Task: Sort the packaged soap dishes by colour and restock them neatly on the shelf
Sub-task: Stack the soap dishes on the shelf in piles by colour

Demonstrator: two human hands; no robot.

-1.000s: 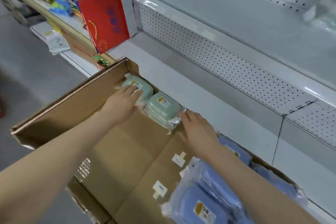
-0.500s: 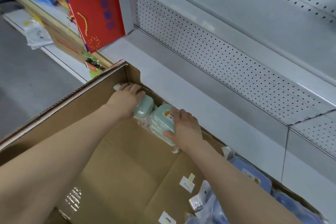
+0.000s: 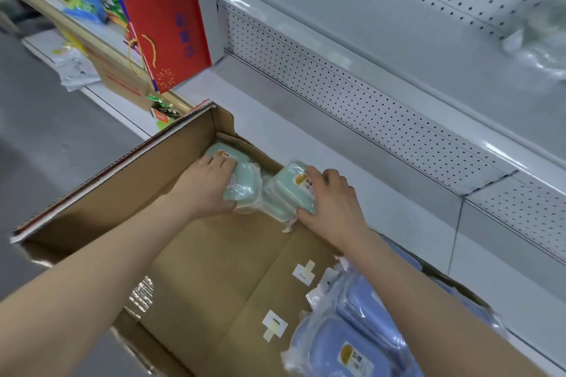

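Note:
Both hands are inside an open cardboard box (image 3: pixel 196 260) at its far corner. My left hand (image 3: pixel 211 190) grips a pack of green soap dishes (image 3: pixel 243 188) wrapped in clear plastic. My right hand (image 3: pixel 332 202) grips a second green pack (image 3: pixel 289 193) beside it, tilted up on its edge. Another green dish (image 3: pixel 219 151) lies behind my left hand against the box wall. Blue wrapped soap dishes (image 3: pixel 358 343) are piled at the box's near right.
A white shelf board (image 3: pixel 337 162) with a perforated back panel (image 3: pixel 352 101) runs behind the box. A red gift bag (image 3: pixel 171 34) stands at the shelf's left end, with mixed goods beyond it. Clear plastic packaging (image 3: pixel 539 43) sits on the upper shelf at right.
Both hands have closed on the green packs. The right-hand pack has tipped up and risen slightly from the box corner. The view has shifted.

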